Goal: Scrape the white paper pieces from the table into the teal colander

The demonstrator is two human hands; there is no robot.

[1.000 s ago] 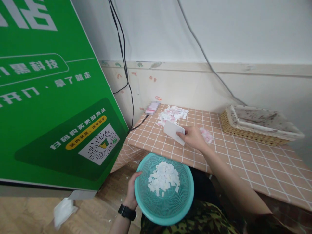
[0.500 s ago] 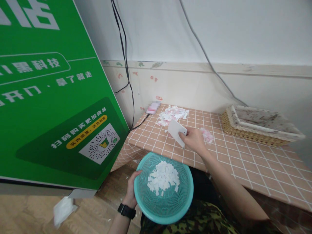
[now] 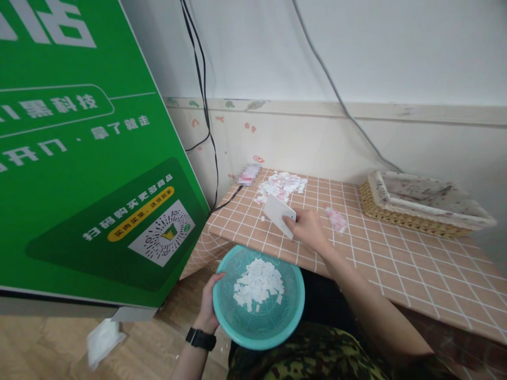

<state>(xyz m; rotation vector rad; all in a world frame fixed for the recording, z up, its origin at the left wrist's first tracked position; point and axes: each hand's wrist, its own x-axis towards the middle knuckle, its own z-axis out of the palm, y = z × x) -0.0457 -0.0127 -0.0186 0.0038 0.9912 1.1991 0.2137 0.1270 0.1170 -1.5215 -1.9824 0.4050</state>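
Observation:
My left hand (image 3: 208, 302) grips the left rim of a round teal plastic colander (image 3: 259, 343), held just below the table's front edge. Inside it lies a heap of small white paper pieces (image 3: 258, 282). Over the table, my right hand (image 3: 307, 228) pinches a flat white scraper (image 3: 279, 215) with a small hole near its corner. The scraper is tilted and its lower edge is close to the tablecloth. Beyond it, a pile of white and pinkish paper scraps (image 3: 282, 184) lies spread out. To the right of my right hand is a smaller bunch of pink scraps (image 3: 336, 219).
A wicker basket (image 3: 412, 221) with a cloth lining stands at the back right of the checked tablecloth (image 3: 396, 264). A large green panel (image 3: 59, 211) fills the left. Black cables (image 3: 206, 105) hang by the wall. A white bag (image 3: 103, 340) lies on the floor.
My right hand has moved slightly left with the scraper. The colander, with my left hand on it, has shifted a little left and up.

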